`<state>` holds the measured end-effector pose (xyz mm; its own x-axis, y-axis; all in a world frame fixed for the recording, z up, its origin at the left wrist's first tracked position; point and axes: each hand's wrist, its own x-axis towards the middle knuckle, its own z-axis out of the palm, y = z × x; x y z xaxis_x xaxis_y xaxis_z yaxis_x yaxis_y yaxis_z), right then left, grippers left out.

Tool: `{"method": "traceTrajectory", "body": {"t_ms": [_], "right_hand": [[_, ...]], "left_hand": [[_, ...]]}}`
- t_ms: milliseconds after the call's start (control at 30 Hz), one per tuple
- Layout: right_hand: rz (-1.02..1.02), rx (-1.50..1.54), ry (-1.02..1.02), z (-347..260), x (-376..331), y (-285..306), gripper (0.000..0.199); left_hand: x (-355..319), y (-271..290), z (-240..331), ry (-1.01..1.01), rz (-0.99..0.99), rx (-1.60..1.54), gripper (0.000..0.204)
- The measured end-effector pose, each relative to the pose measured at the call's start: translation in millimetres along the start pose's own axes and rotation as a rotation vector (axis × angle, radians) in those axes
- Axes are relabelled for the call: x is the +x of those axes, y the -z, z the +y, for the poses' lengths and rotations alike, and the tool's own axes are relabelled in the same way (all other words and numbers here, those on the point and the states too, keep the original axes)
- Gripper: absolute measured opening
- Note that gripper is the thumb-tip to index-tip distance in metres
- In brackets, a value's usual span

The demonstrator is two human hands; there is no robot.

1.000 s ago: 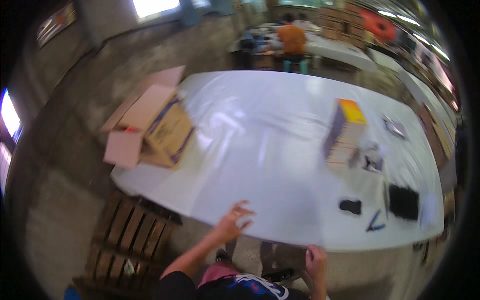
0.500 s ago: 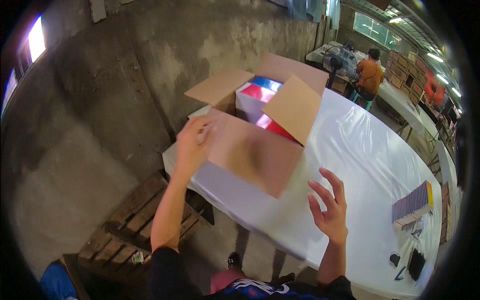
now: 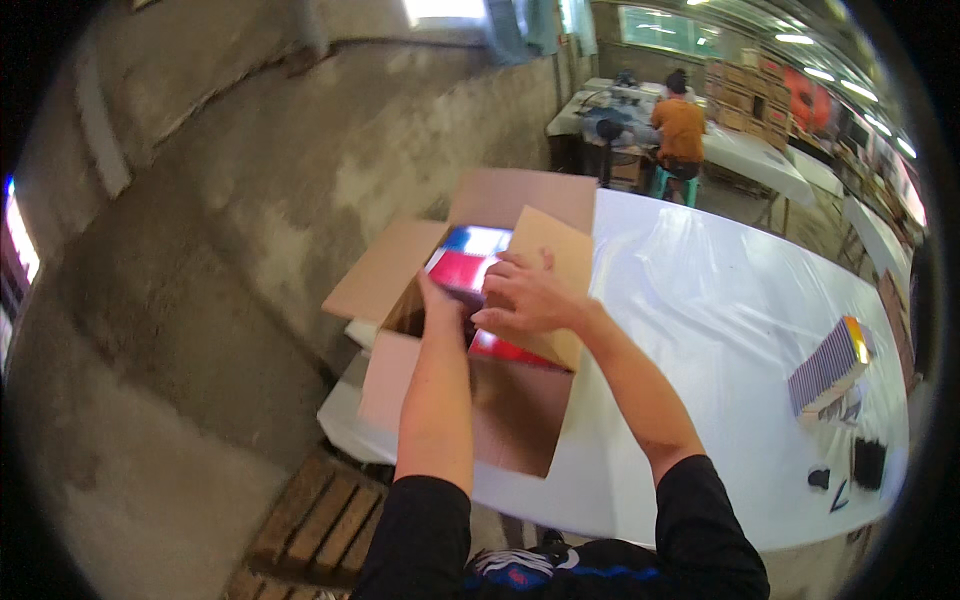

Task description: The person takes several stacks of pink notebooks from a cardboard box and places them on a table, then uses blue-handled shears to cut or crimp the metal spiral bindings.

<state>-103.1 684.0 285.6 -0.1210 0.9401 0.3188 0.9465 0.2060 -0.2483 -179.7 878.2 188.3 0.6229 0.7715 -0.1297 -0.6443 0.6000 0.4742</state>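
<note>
An open cardboard box (image 3: 520, 420) stands on the white-covered table, its flaps folded outward. Inside are glossy items with red tops (image 3: 462, 270) and a blue top (image 3: 478, 240); they look like stacks of books or packs, but their exact kind is unclear. My left hand (image 3: 441, 296) reaches into the box beside the red-topped stack, its fingers mostly hidden. Over the middle of the contents, my right hand (image 3: 525, 296) has its fingers bent against the stack's right side, partly in front of the right flap (image 3: 562, 252). What it grips, if anything, is hidden.
On the table (image 3: 680, 400) to the right stand a row of thin books (image 3: 830, 368), a black brush-like item (image 3: 868, 463) and small dark pieces. A wooden pallet (image 3: 318, 508) lies below left, by a concrete wall (image 3: 250, 200). A seated person (image 3: 680, 128) works far off.
Both hands have moved from outside the box to its contents, the left inward and the right up and left. The view has shifted, and the front flap now hangs lower.
</note>
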Motion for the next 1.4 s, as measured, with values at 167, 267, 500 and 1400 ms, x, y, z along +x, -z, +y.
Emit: {"method": "traceTrajectory", "body": {"t_ms": [167, 267, 500, 1400], "right_hand": [[0.755, 0.578, 0.238, 25.6, -52.7, 40.6, 0.049], [1.099, 0.588, 0.206, 53.9, -91.3, 20.8, 0.042], [1.397, 0.544, 0.134, 75.2, -128.7, -29.8, 0.035], [1.332, 0.721, -0.099, 49.5, -144.0, -39.3, 0.022]], "left_hand": [[44.6, 33.0, 27.0, -0.214, 0.291, 0.143, 0.053], [18.8, 2.4, 9.6, -0.147, 0.2, 0.123, 0.069], [11.5, -9.4, 30.6, -0.149, 0.281, 0.221, 0.068], [-24.1, -41.2, 37.3, 0.04, 0.363, 0.439, 0.062]]}}
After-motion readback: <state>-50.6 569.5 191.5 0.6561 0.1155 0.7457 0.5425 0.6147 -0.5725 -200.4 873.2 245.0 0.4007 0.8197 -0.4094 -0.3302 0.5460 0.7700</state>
